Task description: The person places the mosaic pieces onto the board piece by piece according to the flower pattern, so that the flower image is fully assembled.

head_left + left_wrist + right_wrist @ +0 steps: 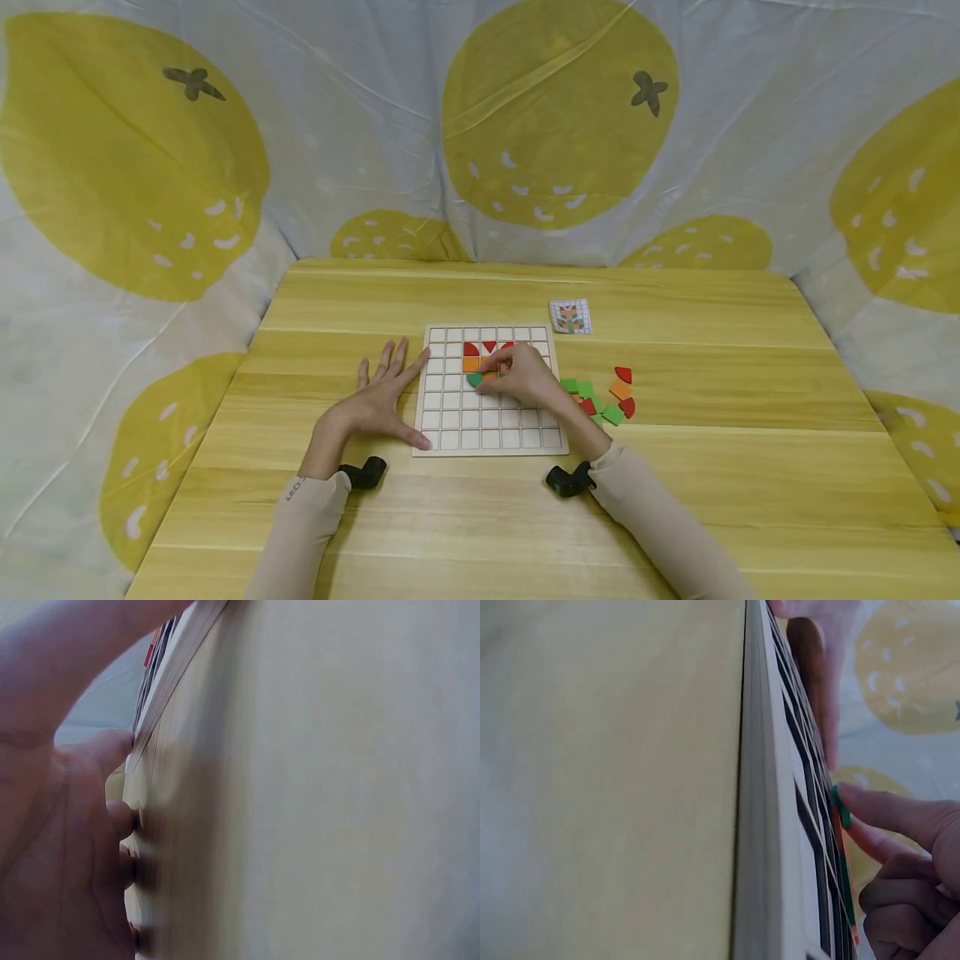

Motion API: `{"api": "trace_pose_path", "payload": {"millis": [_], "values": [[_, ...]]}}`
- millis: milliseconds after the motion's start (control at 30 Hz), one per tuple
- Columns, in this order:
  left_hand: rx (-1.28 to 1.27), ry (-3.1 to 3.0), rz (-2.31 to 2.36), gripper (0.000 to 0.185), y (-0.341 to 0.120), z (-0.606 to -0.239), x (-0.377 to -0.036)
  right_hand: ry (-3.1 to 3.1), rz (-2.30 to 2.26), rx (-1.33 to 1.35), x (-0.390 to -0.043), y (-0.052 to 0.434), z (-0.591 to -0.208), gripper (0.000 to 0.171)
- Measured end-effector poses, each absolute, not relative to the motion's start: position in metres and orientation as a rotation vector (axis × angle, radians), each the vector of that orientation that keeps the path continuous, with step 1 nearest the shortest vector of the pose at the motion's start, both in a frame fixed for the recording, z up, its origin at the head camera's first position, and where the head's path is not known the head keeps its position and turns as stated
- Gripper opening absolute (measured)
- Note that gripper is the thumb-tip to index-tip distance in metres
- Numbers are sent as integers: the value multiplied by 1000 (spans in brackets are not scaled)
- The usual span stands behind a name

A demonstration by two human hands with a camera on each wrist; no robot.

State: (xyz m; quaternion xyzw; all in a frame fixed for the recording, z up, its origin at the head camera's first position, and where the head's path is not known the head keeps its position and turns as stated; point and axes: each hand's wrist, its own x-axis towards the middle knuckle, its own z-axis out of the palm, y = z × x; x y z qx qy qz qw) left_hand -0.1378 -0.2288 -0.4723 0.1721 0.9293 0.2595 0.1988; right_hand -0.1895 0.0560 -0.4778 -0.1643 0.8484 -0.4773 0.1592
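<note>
A square wooden grid board point(487, 451) lies on the table. My left hand point(372, 406) is spread at its left side, with index fingertip and thumb touching the edge; the other fingers extend over the table. My right hand point(527, 377) pinches a green rounded piece point(474, 380) between thumb and finger, at the board's middle cells. In the right wrist view, this green piece point(844, 814) stands tilted at the grid. Above it, a red quarter-circle piece point(470, 349), a red triangle point(489, 346) and an orange square point(470, 364) sit in cells; my right hand hides other cells.
Right of the board lie loose green pieces point(612, 413), red pieces point(623, 375) and an orange piece point(620, 389), some overlapping. A small pattern card point(571, 317) lies beyond the board's far right corner. Lemon-print cloth point(390, 125) hangs behind the table point(712, 358).
</note>
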Motion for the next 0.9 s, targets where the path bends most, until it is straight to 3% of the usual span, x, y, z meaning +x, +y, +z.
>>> {"api": "trace_pose_path", "payload": {"millis": [900], "values": [[474, 2599, 719, 144, -228, -471, -138, 2427, -1349, -467, -189, 48, -478, 17]]}}
